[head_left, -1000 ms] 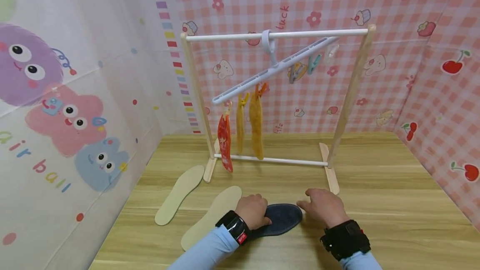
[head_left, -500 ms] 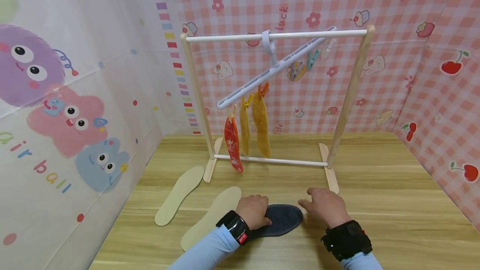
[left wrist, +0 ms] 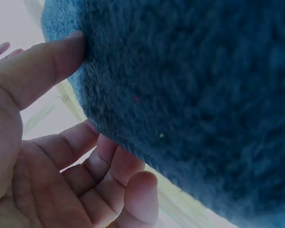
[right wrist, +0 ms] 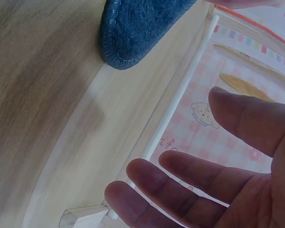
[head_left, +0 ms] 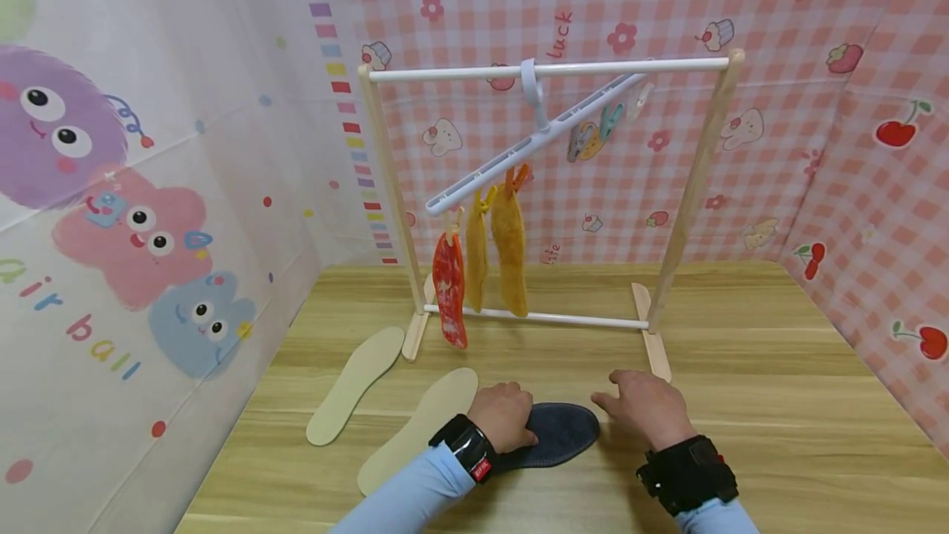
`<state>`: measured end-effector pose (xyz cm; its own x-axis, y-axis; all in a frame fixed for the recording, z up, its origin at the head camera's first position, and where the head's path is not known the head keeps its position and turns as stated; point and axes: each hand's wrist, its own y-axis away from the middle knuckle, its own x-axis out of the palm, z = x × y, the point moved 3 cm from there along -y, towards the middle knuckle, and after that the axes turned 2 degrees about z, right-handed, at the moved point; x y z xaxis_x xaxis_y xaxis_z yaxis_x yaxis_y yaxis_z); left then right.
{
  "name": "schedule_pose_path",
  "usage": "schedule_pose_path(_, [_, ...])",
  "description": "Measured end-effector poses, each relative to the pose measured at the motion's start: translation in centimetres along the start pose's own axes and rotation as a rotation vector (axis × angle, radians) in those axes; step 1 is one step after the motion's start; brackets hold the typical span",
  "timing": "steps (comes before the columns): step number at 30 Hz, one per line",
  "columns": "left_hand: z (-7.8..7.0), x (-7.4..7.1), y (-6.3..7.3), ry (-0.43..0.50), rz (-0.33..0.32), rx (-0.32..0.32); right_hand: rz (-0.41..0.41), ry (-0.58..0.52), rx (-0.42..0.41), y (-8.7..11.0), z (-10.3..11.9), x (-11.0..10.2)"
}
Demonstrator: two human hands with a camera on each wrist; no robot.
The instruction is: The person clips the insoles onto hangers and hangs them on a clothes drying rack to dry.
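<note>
My left hand holds a dark blue fuzzy insole by its edge, low over the table. In the left wrist view the thumb lies on the fuzzy face of the insole, with the fingers at its stitched edge. Just right of the insole's rounded end, my right hand hovers apart from it, fingers loose and holding nothing. To the left, two cream insoles lie flat on the table, the nearer one partly covered by my left forearm.
A wood-and-white rack stands behind my hands. A tilted hanger on its bar carries a red insole, two yellow ones and several bare clips on the right. Printed cloth encloses the table.
The hanger sways, and the red and yellow insoles first swing right, then back left. Both hands and the dark blue insole stay almost where they were.
</note>
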<state>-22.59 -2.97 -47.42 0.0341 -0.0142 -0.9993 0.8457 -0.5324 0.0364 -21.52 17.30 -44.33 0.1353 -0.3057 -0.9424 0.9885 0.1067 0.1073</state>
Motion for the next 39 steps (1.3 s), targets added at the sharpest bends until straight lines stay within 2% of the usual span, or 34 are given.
schedule_pose_path(6, [-0.1, -0.4, 0.0, 0.023, 0.017, -0.009, -0.007, 0.003, 0.0, 0.0, -0.2, -0.1])
schedule_pose_path(12, [-0.1, -0.7, -0.1, 0.055, 0.034, 0.008, -0.035, 0.013, -0.01, 0.1, -0.2, -0.4])
schedule_pose_path(19, [-0.4, -1.0, 0.1, 0.033, 0.034, 0.043, -0.056, 0.016, -0.023, 0.1, -0.1, -0.7])
schedule_pose_path(26, [-0.7, -1.6, 0.3, 0.017, -0.024, 0.081, -0.051, 0.026, -0.02, 0.0, 0.0, -1.0])
schedule_pose_path(32, [-0.5, -2.1, -0.1, 0.044, -0.054, 0.103, -0.06, 0.025, -0.026, 0.0, -0.3, -1.2])
schedule_pose_path(39, [-0.3, -3.0, -0.4, 0.019, -0.113, 0.114, -0.046, 0.023, -0.014, 0.0, -0.3, -1.3])
